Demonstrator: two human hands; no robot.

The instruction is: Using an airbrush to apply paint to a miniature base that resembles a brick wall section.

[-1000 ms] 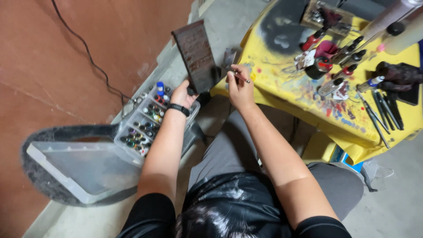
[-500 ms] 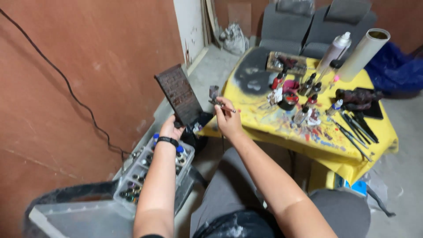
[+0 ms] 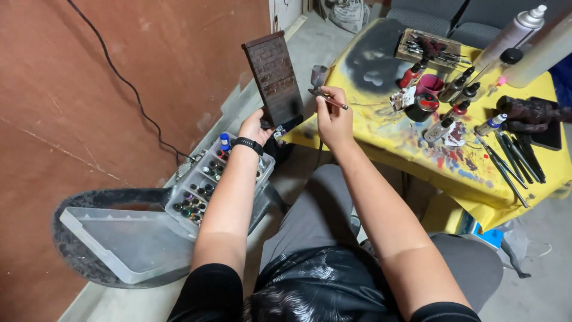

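A clear box of small paint bottles point(image 3: 205, 188) sits open at the left. Beside it, the left hand point(image 3: 255, 126) has its fingers closed around the base of a dark brick-textured panel point(image 3: 273, 77), held upright. The right hand point(image 3: 333, 116) pinches an airbrush point(image 3: 326, 95) just beside the panel, at the edge of the yellow-covered table point(image 3: 417, 155)

My left hand point(image 3: 255, 126) covered the lower end of the brown panel point(image 3: 274, 77). The worktop point(image 3: 381, 128) ran off the right edge, cutting the pale tube point(image 3: 539, 56). The little bottles in the clear case point(image 3: 210, 182) were too small to tell apart.
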